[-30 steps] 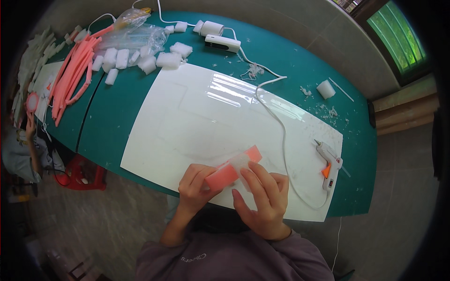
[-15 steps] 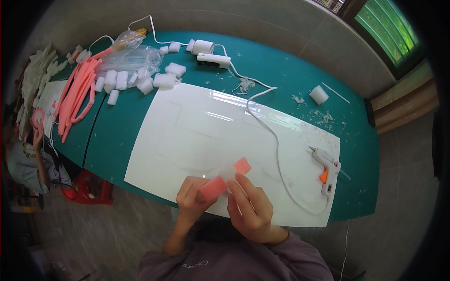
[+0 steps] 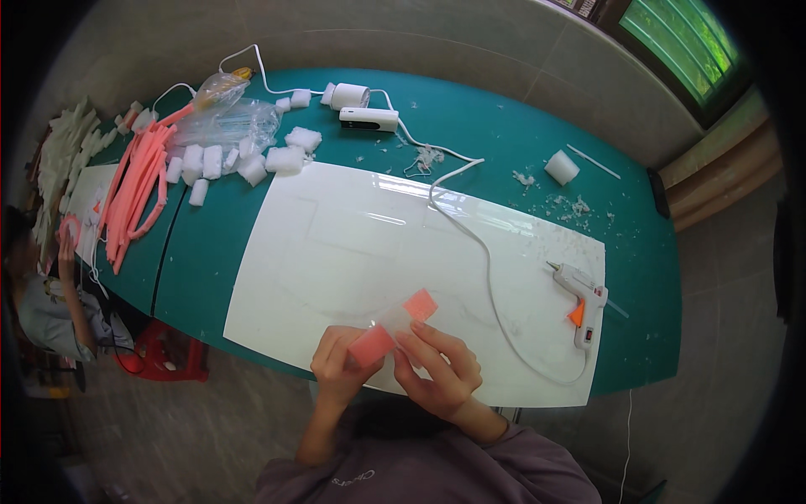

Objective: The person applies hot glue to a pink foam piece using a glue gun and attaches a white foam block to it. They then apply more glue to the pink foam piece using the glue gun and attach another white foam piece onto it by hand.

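Between my hands, over the front edge of the white board (image 3: 327, 252), is a foam piece (image 3: 370, 346) with coral-pink ends and a pale, whitish middle. The fingers of my left hand (image 3: 337, 370) are closed around its near pink end. My right hand (image 3: 443, 370) pinches it along the right side, fingertips close to the far pink end. How the pale part joins the pink parts is too blurred to tell. A white hot glue gun (image 3: 581, 294) with an orange trigger lies on the board to the right, its cord crossing the board.
Pink foam strips (image 3: 134, 193), white foam blocks (image 3: 211, 161) and a clear plastic bag (image 3: 231, 124) lie at the left on the green table (image 3: 197, 269). A white box-shaped device (image 3: 369, 119) sits at the back. Another person (image 3: 50, 294) is at far left, beside a red stool (image 3: 172, 353).
My hands and the foam piece have shifted slightly left. The whole view has shifted a little too. My grip looks much the same.
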{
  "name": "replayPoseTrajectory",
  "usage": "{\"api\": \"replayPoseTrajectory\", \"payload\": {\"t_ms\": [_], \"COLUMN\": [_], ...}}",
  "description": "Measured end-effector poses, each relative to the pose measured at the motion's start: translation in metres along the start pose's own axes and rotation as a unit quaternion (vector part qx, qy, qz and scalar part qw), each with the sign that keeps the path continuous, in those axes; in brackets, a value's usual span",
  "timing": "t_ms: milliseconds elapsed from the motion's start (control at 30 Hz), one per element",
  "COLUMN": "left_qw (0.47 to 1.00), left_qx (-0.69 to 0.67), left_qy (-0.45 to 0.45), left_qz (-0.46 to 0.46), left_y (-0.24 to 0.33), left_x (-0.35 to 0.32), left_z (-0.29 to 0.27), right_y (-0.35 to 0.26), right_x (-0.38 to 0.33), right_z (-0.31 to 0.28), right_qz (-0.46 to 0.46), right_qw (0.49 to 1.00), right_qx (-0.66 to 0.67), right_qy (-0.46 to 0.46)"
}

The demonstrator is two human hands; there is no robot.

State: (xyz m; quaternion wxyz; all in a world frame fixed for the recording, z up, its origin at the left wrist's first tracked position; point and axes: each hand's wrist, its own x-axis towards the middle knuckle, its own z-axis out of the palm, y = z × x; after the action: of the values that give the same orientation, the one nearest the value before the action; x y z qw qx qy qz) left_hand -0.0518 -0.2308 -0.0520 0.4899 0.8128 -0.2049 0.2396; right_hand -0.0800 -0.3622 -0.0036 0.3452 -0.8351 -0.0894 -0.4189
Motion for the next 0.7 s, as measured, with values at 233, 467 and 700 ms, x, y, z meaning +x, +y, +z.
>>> {"api": "replayPoseTrajectory", "payload": {"t_ms": [233, 467, 700], "left_qw": [1.0, 1.0, 1.0], "left_qx": [-0.001, -0.005, -0.004], "left_qy": [-0.002, -0.009, -0.014], "left_qz": [-0.003, 0.005, 0.008], "left_y": [-0.0007, -0.0023, -0.0029], "left_x": [-0.0014, -0.0021, -0.0021], "left_z": [0.0009, 0.0005, -0.0002], "right_y": [-0.0004, 0.0017, 0.0027], "right_x": [0.0013, -0.0013, -0.0002], "right_z": [-0.0001, -0.0035, -0.0041], "right_qz": [-0.011, 0.017, 0.028], "right_qw": [1.0, 0.999, 0.998], "right_qx": [0.024, 0.047, 0.064], "right_qy": [-0.004, -0.011, -0.01]}}
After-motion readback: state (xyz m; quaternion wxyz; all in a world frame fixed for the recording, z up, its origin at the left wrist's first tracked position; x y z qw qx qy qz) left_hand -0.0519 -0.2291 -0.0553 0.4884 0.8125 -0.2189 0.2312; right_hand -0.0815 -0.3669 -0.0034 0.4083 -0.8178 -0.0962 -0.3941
